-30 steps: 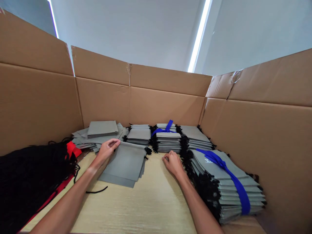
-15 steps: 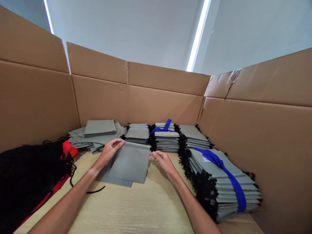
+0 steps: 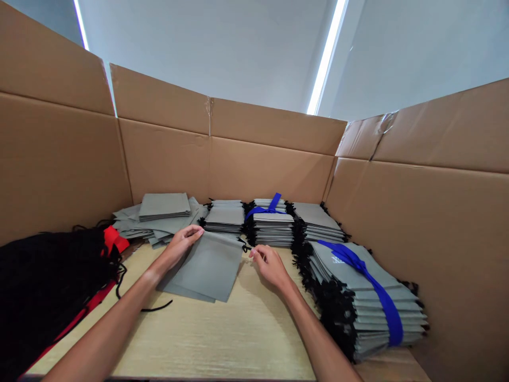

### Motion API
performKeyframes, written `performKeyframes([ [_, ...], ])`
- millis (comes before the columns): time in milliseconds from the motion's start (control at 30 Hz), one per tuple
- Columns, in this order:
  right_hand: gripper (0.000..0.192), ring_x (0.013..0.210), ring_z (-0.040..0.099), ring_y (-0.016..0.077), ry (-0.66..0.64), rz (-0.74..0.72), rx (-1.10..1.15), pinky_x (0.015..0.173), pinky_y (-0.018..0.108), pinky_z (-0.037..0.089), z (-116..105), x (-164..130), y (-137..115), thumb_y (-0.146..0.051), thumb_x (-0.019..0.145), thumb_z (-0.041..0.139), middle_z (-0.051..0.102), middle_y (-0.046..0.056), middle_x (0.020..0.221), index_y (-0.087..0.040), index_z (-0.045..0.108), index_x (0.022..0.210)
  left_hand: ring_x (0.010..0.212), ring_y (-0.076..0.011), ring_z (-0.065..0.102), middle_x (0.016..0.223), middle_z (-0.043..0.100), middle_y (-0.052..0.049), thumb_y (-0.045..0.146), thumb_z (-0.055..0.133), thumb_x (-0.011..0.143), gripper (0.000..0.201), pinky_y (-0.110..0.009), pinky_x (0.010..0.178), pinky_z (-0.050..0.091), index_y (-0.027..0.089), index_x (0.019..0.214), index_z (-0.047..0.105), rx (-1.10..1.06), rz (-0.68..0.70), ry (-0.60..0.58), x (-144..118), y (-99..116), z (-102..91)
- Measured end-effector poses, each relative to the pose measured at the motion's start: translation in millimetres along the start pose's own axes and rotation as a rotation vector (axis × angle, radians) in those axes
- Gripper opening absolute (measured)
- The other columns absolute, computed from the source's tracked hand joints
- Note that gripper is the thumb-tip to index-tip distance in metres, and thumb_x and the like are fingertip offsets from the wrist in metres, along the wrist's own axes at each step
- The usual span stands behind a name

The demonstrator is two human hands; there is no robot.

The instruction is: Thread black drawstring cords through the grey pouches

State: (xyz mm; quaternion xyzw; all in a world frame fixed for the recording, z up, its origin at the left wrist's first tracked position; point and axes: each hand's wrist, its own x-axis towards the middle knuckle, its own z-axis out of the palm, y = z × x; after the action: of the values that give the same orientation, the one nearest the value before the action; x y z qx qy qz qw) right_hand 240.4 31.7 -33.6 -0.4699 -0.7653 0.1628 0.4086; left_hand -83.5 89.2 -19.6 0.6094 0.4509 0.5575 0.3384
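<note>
From the head view, a pale wooden table (image 3: 222,339) fills the lower centre, fenced by tall cardboard walls (image 3: 262,164) under a white ceiling with light strips. Stacks of grey pouches line the back; a blue-strapped bundle (image 3: 369,297) sits at lower right, and a black cord heap (image 3: 51,286) at lower left. At centre lies a grey pouch (image 3: 207,265). The left hand (image 3: 181,244) presses its upper-left corner, fingers loosely curled. The right hand (image 3: 270,265) pinches the black drawstring (image 3: 245,247) at its upper-right corner.
</note>
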Motion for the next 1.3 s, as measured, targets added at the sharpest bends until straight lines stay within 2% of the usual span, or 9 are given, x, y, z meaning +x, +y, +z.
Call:
performKeyframes([
  [133, 0.029, 0.101, 0.067, 0.0234, -0.03, -0.031, -0.15, 0.093, 0.031, 0.046, -6.2, -3.0, -3.6, -0.031, 0.109, 0.049, 0.079, 0.006, 0.102, -0.024, 0.075, 0.096, 0.066, -0.0173, 0.055, 0.075, 0.065, 0.0, 0.077, 0.084, 0.067, 0.062, -0.026, 0.06, 0.039, 0.02, 0.088, 0.072, -0.021, -0.093, -0.06, 1.2, -6.5, -2.0],
  [267, 0.027, 0.102, 0.067, 0.0231, -0.041, -0.03, -0.187, 0.097, 0.032, 0.045, -12.7, -1.5, 0.6, -0.027, 0.108, 0.05, 0.079, 0.006, 0.104, -0.023, 0.074, 0.096, 0.069, -0.0171, 0.057, 0.078, 0.066, 0.0, 0.074, 0.089, 0.059, 0.064, -0.025, 0.063, 0.041, 0.02, 0.087, 0.07, -0.075, -0.135, -0.042, -1.4, -3.8, -7.2],
  [500, 0.03, 0.1, 0.067, 0.0227, -0.078, -0.017, -0.238, 0.103, 0.036, 0.045, -18.4, -1.2, 7.4, -0.029, 0.11, 0.049, 0.08, 0.005, 0.103, -0.023, 0.075, 0.097, 0.066, -0.0166, 0.057, 0.073, 0.063, 0.003, 0.073, 0.088, 0.06, 0.063, -0.025, 0.061, 0.04, 0.022, 0.09, 0.067, -0.086, -0.168, -0.013, -4.5, 0.3, -9.8],
  [633, 0.026, 0.115, 0.067, 0.0247, -0.013, -0.001, -0.232, 0.113, 0.041, 0.042, -19.2, -2.0, 7.4, -0.036, 0.109, 0.057, 0.079, 0.008, 0.122, -0.024, 0.078, 0.12, 0.069, -0.019, 0.059, 0.074, 0.067, 0.0, 0.079, 0.084, 0.065, 0.063, -0.026, 0.061, 0.041, 0.022, 0.087, 0.07, -0.021, -0.09, -0.027, -6.1, 6.2, 4.4],
  [767, 0.038, 0.125, 0.065, 0.027, 0.023, -0.046, -0.143, 0.115, 0.043, 0.044, -10.6, -1.2, 1.4, -0.046, 0.106, 0.064, 0.076, 0.01, 0.136, -0.026, 0.074, 0.137, 0.087, -0.0256, 0.068, 0.09, 0.077, -0.007, 0.077, 0.083, 0.072, 0.059, -0.03, 0.073, 0.051, 0.021, 0.088, 0.077, -0.044, -0.026, -0.115, -15.4, 15.0, 30.5],
  [833, 0.036, 0.123, 0.067, 0.027, -0.015, -0.053, -0.1, 0.112, 0.042, 0.046, -4.1, -0.4, -0.6, -0.046, 0.106, 0.065, 0.078, 0.009, 0.133, -0.026, 0.076, 0.134, 0.091, -0.0268, 0.07, 0.094, 0.079, -0.008, 0.075, 0.085, 0.072, 0.057, -0.031, 0.079, 0.053, 0.021, 0.089, 0.078, -0.07, -0.015, -0.135, -20.2, 17.1, 41.7],
  [933, 0.025, 0.11, 0.072, 0.0264, -0.076, -0.026, -0.05, 0.101, 0.038, 0.051, 1.4, 1.2, 1.8, -0.038, 0.104, 0.064, 0.082, 0.007, 0.117, -0.024, 0.082, 0.115, 0.094, -0.0279, 0.071, 0.099, 0.08, -0.01, 0.075, 0.086, 0.072, 0.057, -0.033, 0.081, 0.055, 0.021, 0.092, 0.081, -0.089, -0.034, -0.159, -23.5, 16.2, 49.4],
  [1133, 0.025, 0.099, 0.073, 0.0259, -0.059, -0.006, 0.104, 0.088, 0.033, 0.054, -5.2, 3.6, 15.7, -0.038, 0.101, 0.062, 0.083, 0.006, 0.105, -0.021, 0.08, 0.1, 0.082, -0.0255, 0.071, 0.095, 0.078, -0.011, 0.079, 0.083, 0.069, 0.068, -0.035, 0.075, 0.058, 0.02, 0.103, 0.084, -0.155, -0.153, -0.291, -17.8, 10.1, 42.6],
  [1300, 0.024, 0.098, 0.072, 0.0254, -0.048, -0.001, 0.132, 0.089, 0.033, 0.053, -6.9, 3.8, 18.3, -0.04, 0.1, 0.062, 0.082, 0.005, 0.103, -0.022, 0.078, 0.099, 0.072, -0.0231, 0.067, 0.083, 0.076, -0.008, 0.073, 0.087, 0.072, 0.057, -0.033, 0.068, 0.056, 0.022, 0.097, 0.085, -0.097, -0.08, -0.37, -15.7, 9.1, 34.9],
])
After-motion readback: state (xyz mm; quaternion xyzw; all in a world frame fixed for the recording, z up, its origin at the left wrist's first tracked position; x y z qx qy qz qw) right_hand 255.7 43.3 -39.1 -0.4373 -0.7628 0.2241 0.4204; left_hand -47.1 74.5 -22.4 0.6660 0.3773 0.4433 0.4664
